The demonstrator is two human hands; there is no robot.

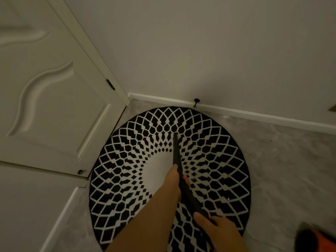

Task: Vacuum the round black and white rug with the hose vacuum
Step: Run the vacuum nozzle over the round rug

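A round black and white rug with a diamond pattern lies on the grey floor in a corner. A long black vacuum nozzle points away from me, its tip touching the rug just beyond the white centre. My left hand grips the nozzle partway up, fingers wrapped around it. My right hand holds the black tube lower down, closer to me. The hose behind it runs out of the frame.
A white panelled door stands at the left, with a door stop near the rug's edge. A white baseboard with a small black stopper runs behind the rug. A dark and orange object sits at bottom right.
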